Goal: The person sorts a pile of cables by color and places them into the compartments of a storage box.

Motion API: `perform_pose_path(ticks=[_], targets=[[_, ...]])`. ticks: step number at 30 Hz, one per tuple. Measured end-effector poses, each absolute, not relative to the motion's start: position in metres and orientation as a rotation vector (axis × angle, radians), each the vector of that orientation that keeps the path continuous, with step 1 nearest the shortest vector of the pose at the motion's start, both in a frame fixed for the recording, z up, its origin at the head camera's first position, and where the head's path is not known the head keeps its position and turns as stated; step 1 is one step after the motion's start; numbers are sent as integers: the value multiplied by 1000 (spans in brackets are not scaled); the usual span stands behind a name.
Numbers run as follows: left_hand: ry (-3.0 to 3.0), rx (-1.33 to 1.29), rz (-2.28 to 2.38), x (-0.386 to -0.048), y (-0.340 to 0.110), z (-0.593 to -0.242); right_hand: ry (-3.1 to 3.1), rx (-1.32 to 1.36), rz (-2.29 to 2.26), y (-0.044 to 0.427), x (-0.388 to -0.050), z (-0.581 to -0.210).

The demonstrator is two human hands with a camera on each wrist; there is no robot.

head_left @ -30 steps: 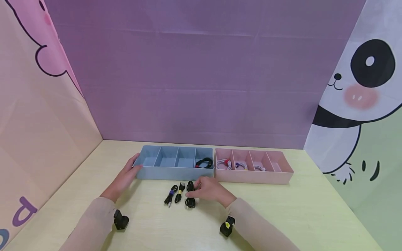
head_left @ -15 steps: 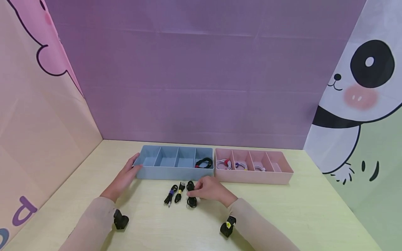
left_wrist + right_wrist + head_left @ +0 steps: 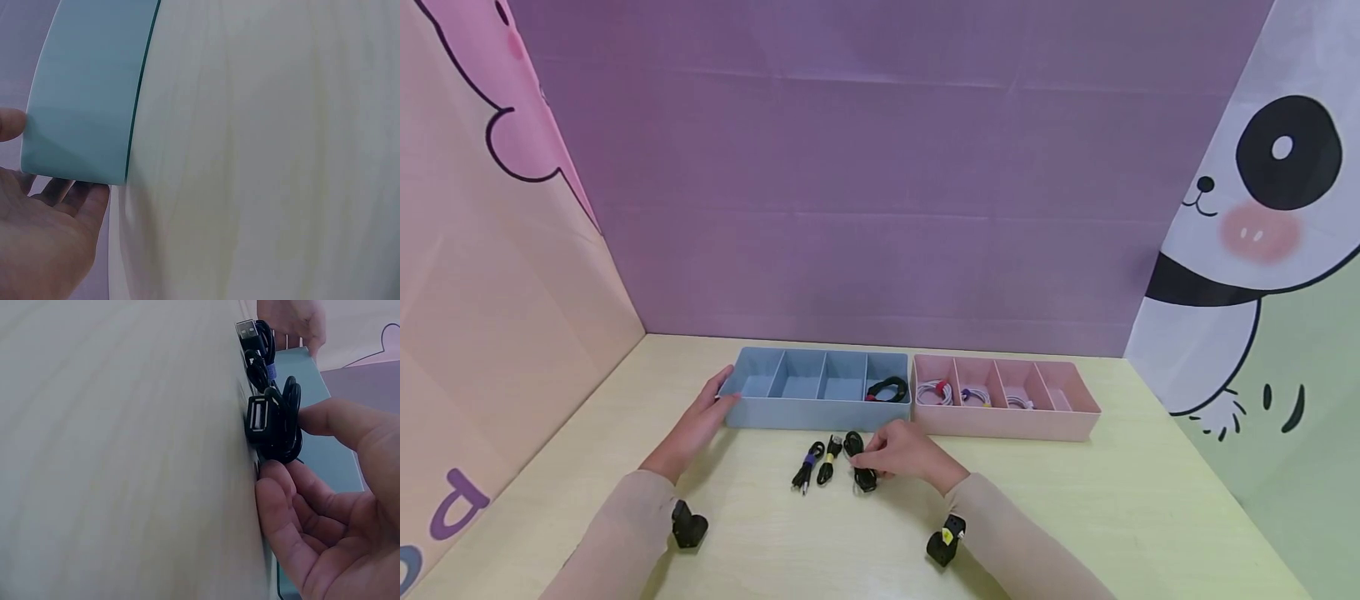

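My right hand [image 3: 898, 450] pinches a coiled black USB extension cable [image 3: 864, 478] between thumb and fingers, low at the tabletop. Its USB socket [image 3: 258, 415] faces the camera in the right wrist view. To its left lie two bundled black cables, one with a yellow tie [image 3: 830, 457] and one with a purple tie [image 3: 808, 460]. At the left end of the blue divided box [image 3: 820, 414], my left hand [image 3: 700, 421] grips the corner, thumb at the rim and fingers against the end wall. A black cable coil [image 3: 889, 388] lies in the box's rightmost compartment.
A pink divided box [image 3: 1007, 422] stands beside the blue one, on its right. Coiled white cables [image 3: 935, 392] lie in its three left compartments. The wooden tabletop [image 3: 820, 550] meets a purple backdrop [image 3: 880, 208] behind the boxes.
The extension cable has turned in my right fingers: its near end has swung right and it now lies slanted. My left hand and both boxes have stayed put.
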State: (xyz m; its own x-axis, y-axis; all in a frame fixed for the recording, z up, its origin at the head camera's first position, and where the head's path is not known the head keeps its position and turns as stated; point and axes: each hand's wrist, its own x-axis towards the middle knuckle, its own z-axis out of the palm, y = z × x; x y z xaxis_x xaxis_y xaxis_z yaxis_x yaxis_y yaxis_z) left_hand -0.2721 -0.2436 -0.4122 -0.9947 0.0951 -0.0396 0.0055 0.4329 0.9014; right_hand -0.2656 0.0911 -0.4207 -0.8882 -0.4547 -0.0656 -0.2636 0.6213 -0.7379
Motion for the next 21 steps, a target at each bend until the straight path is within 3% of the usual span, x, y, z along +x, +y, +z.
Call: perform_pose_path(ticks=[21], targets=[[2594, 74, 1621, -273, -243, -411, 2621, -594, -1006, 90, -268, -421]])
